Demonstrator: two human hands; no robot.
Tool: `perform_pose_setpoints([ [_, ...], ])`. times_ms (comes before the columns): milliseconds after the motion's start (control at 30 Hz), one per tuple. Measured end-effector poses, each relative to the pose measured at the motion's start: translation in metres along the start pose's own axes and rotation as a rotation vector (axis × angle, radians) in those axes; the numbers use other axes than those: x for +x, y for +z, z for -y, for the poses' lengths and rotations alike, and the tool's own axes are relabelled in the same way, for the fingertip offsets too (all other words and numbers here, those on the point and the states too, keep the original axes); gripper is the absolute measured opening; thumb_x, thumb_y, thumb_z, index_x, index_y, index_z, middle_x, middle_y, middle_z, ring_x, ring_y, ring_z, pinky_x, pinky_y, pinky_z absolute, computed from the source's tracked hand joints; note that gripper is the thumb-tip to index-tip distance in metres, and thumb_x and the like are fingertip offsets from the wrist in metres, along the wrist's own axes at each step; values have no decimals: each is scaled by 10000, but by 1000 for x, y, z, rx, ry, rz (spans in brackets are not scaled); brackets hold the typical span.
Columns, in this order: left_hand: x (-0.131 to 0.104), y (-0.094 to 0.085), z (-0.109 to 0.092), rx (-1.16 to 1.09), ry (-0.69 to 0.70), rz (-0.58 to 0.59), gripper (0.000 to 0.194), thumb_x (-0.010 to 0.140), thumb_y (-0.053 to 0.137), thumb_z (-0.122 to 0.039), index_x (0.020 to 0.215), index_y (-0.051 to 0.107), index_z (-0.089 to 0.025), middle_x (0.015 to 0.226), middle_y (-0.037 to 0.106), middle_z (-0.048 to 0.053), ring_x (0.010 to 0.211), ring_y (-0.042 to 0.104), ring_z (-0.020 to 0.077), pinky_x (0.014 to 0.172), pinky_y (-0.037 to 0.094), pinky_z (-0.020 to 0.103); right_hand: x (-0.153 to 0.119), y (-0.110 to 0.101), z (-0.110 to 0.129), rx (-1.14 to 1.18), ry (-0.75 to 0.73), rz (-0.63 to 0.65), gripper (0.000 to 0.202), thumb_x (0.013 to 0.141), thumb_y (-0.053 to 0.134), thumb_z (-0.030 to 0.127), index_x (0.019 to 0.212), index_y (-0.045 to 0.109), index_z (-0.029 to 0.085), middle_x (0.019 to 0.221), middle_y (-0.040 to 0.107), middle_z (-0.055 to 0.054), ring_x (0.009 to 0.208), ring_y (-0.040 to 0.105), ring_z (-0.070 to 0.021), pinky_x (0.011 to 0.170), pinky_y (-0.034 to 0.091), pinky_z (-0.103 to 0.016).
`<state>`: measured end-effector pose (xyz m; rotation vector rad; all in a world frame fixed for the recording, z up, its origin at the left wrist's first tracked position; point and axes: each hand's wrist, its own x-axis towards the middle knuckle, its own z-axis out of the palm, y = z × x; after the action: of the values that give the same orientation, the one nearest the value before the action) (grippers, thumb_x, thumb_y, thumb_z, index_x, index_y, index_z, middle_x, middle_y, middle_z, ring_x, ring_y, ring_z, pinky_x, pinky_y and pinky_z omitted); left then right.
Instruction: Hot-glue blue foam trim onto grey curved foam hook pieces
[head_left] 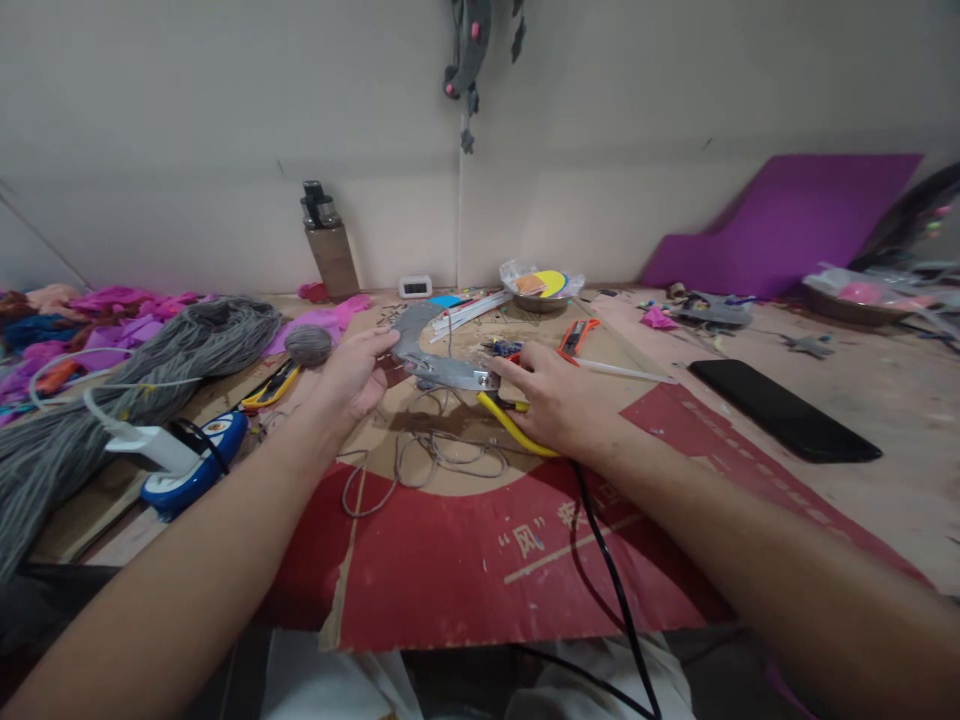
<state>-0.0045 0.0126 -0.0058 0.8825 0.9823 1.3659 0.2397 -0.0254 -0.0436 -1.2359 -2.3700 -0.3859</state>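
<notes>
My left hand (360,370) pinches a grey crescent moon shape (442,372) by its left side, above the cardboard. The crescent curves toward the right, with small shiny dots at its near tip. My right hand (551,400) wraps around a yellow and black hot glue gun (514,425) by that tip; the hand hides much of the tool. A black cord (611,560) runs down from it, and a white glue stick (626,371) shows beyond the hand. Loose grey yarn (431,455) lies in loops below the crescent.
Left are a grey yarn skein (187,350), a yarn ball (308,345), a yellow cutter (274,386) and a blue power strip (199,470). An orange cutter (577,338), a bowl (546,303) and a black phone (784,410) lie right. Red-printed cardboard (450,570) covers the table.
</notes>
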Motion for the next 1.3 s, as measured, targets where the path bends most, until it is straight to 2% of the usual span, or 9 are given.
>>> perform_pose_setpoints([
  [200, -1, -1, -1, 51, 56, 21, 38, 743, 644, -104, 762, 634, -135, 705, 654, 19, 583, 610, 119, 583, 552, 267, -1, -1, 0, 32, 21, -2, 402, 880, 568, 394, 1237, 560, 210, 1014, 539, -107, 856, 522, -213, 696, 410, -300],
  [567, 0, -2, 1, 25, 26, 46, 32, 754, 629, -98, 753, 636, -129, 673, 636, 11, 558, 594, 110, 573, 549, 257, -1, 2, -1, 15, -15, -7, 368, 894, 545, 356, 1221, 571, 191, 1009, 540, -112, 835, 506, -203, 706, 412, -302],
  [800, -2, 2, 0, -26, -61, -6, 91, 789, 575, -55, 766, 632, -123, 677, 658, 27, 560, 609, 108, 539, 542, 224, -1, 1, -1, 9, -8, -21, 377, 910, 526, 385, 1232, 576, 195, 999, 545, -111, 831, 501, -201, 705, 408, -302],
  [1033, 0, 0, 1, -16, -43, 10, 86, 776, 598, -56, 752, 630, -132, 666, 638, 16, 540, 596, 101, 523, 541, 220, -1, 2, -1, 12, -5, 2, 373, 893, 545, 347, 1232, 581, 194, 1010, 553, -116, 840, 513, -206, 701, 411, -299],
  [1300, -1, 3, 0, -41, -83, -36, 112, 804, 564, -43, 759, 626, -125, 699, 660, 32, 582, 621, 101, 539, 550, 207, -3, 5, -3, -5, -6, -3, 385, 924, 506, 410, 1239, 569, 199, 1015, 567, -114, 837, 532, -206, 693, 405, -296],
])
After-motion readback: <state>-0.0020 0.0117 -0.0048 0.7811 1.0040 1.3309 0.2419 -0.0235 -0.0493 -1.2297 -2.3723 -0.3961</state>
